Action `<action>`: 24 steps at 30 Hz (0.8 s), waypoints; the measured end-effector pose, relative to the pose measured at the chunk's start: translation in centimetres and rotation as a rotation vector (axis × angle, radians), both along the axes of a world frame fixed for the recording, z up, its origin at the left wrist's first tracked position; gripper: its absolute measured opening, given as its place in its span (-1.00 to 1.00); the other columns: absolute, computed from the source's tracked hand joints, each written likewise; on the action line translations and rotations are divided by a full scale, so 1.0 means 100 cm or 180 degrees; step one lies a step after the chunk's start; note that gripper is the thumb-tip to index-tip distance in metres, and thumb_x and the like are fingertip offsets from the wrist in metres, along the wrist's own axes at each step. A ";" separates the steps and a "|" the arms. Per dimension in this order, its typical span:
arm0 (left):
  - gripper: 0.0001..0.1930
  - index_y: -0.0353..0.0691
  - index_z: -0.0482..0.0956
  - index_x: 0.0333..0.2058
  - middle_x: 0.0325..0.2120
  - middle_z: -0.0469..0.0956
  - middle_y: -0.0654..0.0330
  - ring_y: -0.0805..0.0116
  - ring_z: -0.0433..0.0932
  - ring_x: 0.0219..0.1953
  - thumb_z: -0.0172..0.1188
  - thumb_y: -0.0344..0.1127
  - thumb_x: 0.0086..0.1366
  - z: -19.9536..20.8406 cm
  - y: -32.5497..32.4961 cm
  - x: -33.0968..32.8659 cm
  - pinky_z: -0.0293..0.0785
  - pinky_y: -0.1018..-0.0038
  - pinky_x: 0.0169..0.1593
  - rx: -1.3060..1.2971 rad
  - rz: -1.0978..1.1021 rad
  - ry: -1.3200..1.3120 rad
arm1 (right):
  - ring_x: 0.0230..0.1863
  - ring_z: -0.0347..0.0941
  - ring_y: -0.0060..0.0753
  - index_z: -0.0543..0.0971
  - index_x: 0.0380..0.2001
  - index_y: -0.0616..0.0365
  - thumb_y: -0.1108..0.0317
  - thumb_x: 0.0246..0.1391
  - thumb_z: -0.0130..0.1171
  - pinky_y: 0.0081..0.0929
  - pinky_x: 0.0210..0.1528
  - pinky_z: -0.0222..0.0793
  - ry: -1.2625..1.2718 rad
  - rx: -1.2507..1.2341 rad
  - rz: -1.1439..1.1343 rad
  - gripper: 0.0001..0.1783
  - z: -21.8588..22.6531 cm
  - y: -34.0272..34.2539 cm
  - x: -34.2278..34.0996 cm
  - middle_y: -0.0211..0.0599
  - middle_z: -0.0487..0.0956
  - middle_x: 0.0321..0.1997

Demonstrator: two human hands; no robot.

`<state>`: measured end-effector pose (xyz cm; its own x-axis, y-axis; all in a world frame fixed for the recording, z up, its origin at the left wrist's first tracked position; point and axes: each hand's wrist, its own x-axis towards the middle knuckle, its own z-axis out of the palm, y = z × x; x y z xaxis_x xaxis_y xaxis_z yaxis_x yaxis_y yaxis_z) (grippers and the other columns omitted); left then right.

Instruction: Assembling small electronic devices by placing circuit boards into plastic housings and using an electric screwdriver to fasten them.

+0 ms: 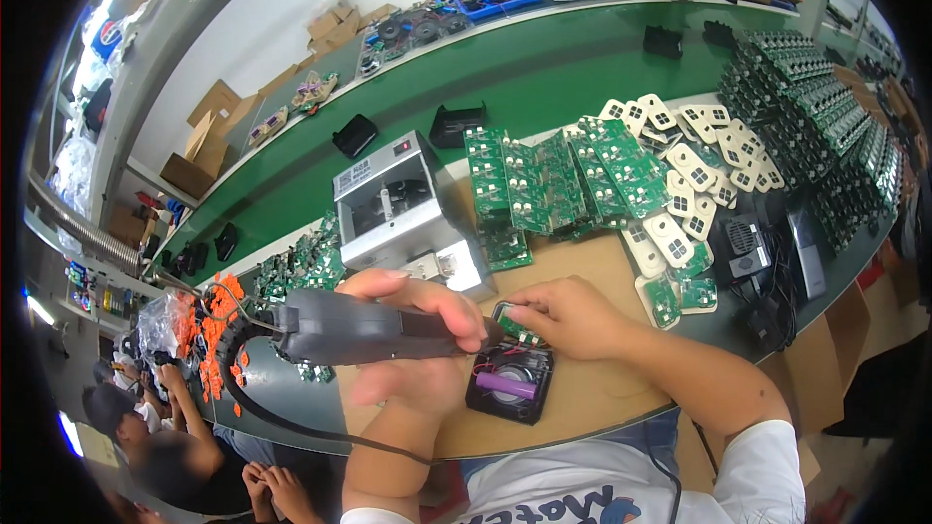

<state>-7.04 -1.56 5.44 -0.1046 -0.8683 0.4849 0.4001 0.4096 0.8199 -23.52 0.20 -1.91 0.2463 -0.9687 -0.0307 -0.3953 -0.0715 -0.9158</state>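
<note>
My left hand (413,380) is wrapped round a dark grey corded electric screwdriver (354,327), held level with its tip toward the right. A wire loop and a black cable come off its left end. My right hand (573,318) pinches the edge of a small green circuit board (519,326), tilted at the top of an open black plastic casing (482,402). Inside the casing lie a purple cylindrical battery (507,386), a round speaker (525,369) and thin red wires. The screwdriver's tip is close to the board; whether they touch is hidden.
A metal box machine (403,209) stands behind my hands. Green board panels (544,184), white plates (670,238) and stacked boards (815,116) spread rightward. Orange parts (214,330) and loose boards (301,257) lie left. A black adapter (748,243) has cables. Another person (146,417) sits at left.
</note>
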 end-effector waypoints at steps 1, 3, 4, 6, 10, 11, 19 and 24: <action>-0.09 -0.04 0.18 0.02 -0.65 0.42 0.25 0.45 0.34 -0.75 -0.03 0.62 -0.04 -0.003 -0.001 0.000 0.36 0.48 -0.63 0.0013 -0.0023 0.0003 | -0.46 0.52 -0.05 0.65 -0.20 0.10 0.14 0.23 0.11 -0.23 -0.37 0.38 -0.0006 0.0013 -0.0021 -0.71 0.000 0.000 -0.001 -0.07 0.60 -0.48; 0.00 -0.09 0.15 0.00 -0.64 0.46 0.16 0.36 0.44 -0.66 -0.05 0.66 -0.18 -0.010 -0.002 0.002 0.49 0.42 -0.51 0.0098 -0.0136 -0.0136 | -0.47 0.51 -0.05 0.65 -0.24 0.10 0.14 0.22 0.11 -0.22 -0.37 0.38 -0.0053 0.0091 -0.0039 -0.71 -0.007 0.000 0.000 -0.08 0.59 -0.49; 0.00 -0.09 0.15 0.00 -0.64 0.46 0.16 0.36 0.44 -0.66 -0.05 0.66 -0.18 -0.010 -0.001 0.002 0.49 0.42 -0.51 0.0108 -0.0152 -0.0136 | -0.47 0.51 -0.04 0.66 -0.27 0.11 0.14 0.22 0.11 -0.21 -0.38 0.37 -0.0105 0.0153 -0.0026 -0.72 -0.009 0.000 0.000 -0.08 0.58 -0.51; -0.03 -0.09 0.16 0.01 -0.64 0.46 0.17 0.37 0.45 -0.65 -0.01 0.62 -0.14 -0.010 0.001 0.000 0.50 0.42 -0.49 0.0099 -0.0040 -0.0171 | -0.47 0.51 -0.03 0.65 -0.30 0.11 0.14 0.22 0.12 -0.19 -0.37 0.37 -0.0006 0.0110 -0.0027 -0.71 -0.009 -0.002 0.000 -0.08 0.58 -0.51; -0.09 -0.10 0.20 0.02 -0.62 0.49 0.14 0.35 0.48 -0.63 0.05 0.55 -0.07 -0.017 0.003 0.001 0.51 0.41 -0.47 -0.0354 -0.0311 -0.0014 | -0.53 0.51 -0.28 0.66 -0.21 0.12 0.18 0.22 0.14 -0.33 -0.42 0.36 0.0298 -0.0149 0.0033 -0.73 -0.013 -0.004 0.002 -0.17 0.62 -0.49; -0.10 -0.11 0.21 0.03 -0.61 0.51 0.12 0.32 0.50 -0.62 0.09 0.52 -0.06 -0.020 0.003 0.002 0.51 0.39 -0.48 -0.0397 -0.0384 0.0096 | -0.53 0.51 -0.28 0.66 -0.21 0.12 0.18 0.22 0.14 -0.33 -0.42 0.36 0.0304 -0.0143 0.0018 -0.73 -0.012 -0.004 0.004 -0.17 0.62 -0.49; -0.21 -0.17 0.28 -0.02 -0.64 0.48 0.18 0.31 0.46 -0.65 0.32 0.30 -0.02 -0.027 0.001 0.002 0.45 0.36 -0.53 0.0010 -0.0068 0.0310 | -0.49 0.50 -0.03 0.57 -0.48 0.23 0.15 0.20 0.11 -0.16 -0.38 0.38 0.0140 0.0016 -0.0060 -0.65 -0.023 -0.012 0.004 0.02 0.54 -0.52; -0.25 -0.25 0.33 0.01 -0.69 0.35 0.26 0.41 0.32 -0.71 0.20 0.32 0.15 -0.032 -0.007 0.016 0.28 0.51 -0.60 -0.0472 0.0026 0.0620 | -0.53 0.47 0.02 0.59 -0.52 0.25 0.31 0.04 0.19 -0.17 -0.43 0.36 -0.0025 -0.0713 -0.0008 -0.79 -0.026 -0.022 0.030 -0.01 0.53 -0.59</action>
<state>-5.40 -2.30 2.28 0.0101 -0.7865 0.6174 0.5410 0.5236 0.6582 -20.54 -1.98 -4.47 0.2433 -0.9517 0.1872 -0.3885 -0.2725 -0.8802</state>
